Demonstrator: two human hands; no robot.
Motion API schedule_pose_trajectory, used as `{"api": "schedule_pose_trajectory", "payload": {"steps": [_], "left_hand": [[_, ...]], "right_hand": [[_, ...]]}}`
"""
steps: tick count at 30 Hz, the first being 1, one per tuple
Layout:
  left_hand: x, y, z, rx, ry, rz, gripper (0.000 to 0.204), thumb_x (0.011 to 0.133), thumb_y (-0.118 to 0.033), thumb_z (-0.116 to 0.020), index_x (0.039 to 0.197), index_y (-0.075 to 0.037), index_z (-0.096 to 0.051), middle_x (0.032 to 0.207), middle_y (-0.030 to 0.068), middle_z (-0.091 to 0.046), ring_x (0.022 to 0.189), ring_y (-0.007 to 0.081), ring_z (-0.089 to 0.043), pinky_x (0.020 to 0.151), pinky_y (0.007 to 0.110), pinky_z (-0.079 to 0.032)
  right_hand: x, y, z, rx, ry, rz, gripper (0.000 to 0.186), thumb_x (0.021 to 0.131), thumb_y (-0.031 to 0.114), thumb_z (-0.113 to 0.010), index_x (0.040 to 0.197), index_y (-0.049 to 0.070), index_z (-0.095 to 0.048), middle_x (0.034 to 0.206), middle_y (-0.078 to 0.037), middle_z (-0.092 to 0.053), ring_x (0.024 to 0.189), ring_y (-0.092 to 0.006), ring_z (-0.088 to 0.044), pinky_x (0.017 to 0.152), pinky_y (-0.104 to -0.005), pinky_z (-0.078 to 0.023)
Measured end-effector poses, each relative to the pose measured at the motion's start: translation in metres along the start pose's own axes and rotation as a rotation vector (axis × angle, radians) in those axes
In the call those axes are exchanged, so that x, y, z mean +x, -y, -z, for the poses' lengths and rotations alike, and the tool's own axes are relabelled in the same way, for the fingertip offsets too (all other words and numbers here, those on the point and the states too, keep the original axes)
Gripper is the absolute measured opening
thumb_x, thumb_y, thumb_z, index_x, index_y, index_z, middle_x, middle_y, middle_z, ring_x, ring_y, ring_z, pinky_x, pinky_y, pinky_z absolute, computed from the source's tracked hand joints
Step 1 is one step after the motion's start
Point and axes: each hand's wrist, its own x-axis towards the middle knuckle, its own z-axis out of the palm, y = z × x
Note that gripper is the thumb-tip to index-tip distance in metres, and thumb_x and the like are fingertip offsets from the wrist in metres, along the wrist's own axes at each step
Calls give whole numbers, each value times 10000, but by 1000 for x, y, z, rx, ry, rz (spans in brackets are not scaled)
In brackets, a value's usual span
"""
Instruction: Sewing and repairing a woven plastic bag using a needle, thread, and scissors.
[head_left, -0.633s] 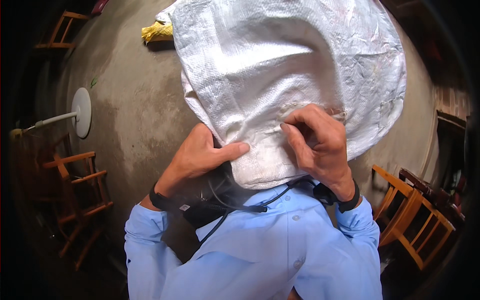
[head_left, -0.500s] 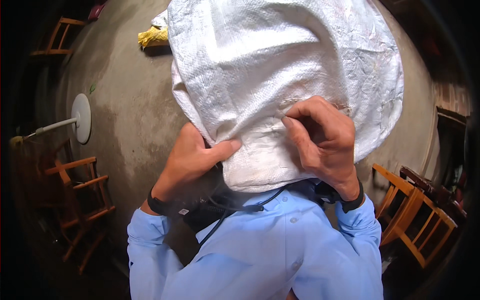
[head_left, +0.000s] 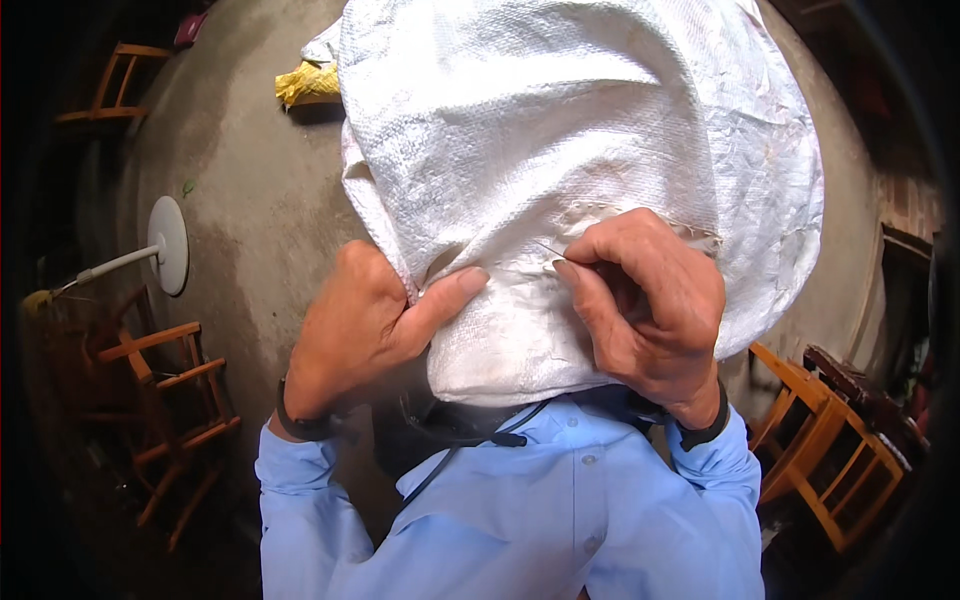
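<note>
A large white woven sack (head_left: 520,130) spreads before me, its near end folded over close to my shirt. My left hand (head_left: 375,315) is closed on the sack's left edge, thumb on top and fingers hidden underneath. Thumb and forefinger of my right hand (head_left: 645,300) pinch a thin needle (head_left: 549,248), whose tip points up and left just above the cloth. Beside that hand, a line of stitches (head_left: 690,232) runs across a puckered part of the sack.
A white pedestal fan (head_left: 170,246) and wooden chairs (head_left: 165,375) are on the left. Another wooden chair (head_left: 825,440) stands at the right. A yellow crumpled piece (head_left: 308,84) lies beyond the sack on the concrete floor (head_left: 260,170). A black cable (head_left: 440,465) hangs across my shirt.
My right hand has shifted slightly down and right, and the needle now shows clear of the cloth. The sack's near end has moved a little toward me; my left hand keeps its grip.
</note>
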Motion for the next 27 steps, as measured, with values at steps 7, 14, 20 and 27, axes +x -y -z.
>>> {"api": "schedule_pose_trajectory", "payload": {"steps": [7,14,20,27], "left_hand": [[-8,8,-24,-452,-276,-53,415,1026,-259,-668,1288,62,-639,1105,153,-739,967,206,-702,857,342,-546],[1,6,-34,-659,-185,44,658,875,-212,-853,1407,40,-558,1288,127,-675,1165,203,-633,1009,350,-506],[6,10,-37,-641,-173,63,636,861,-162,-856,1390,41,-566,1298,134,-672,1157,211,-640,998,347,-513],[7,7,-42,-663,-217,66,657,832,-134,-868,1380,53,-559,1276,145,-668,1144,221,-643,999,351,-513]], "right_hand": [[6,0,-15,-257,-42,113,185,709,-69,-738,834,27,-643,753,-63,-606,627,-206,-630,516,-338,-477],[3,1,-18,-298,2,66,187,700,-80,-734,831,21,-647,756,-66,-602,628,-213,-627,516,-336,-475],[-5,16,4,-107,11,-143,237,707,-120,-762,904,-1,-709,816,-106,-661,660,-242,-669,555,-324,-503],[-10,22,13,-46,52,-279,184,745,-135,-732,898,-34,-748,817,-103,-677,601,-126,-576,538,-261,-423]]}}
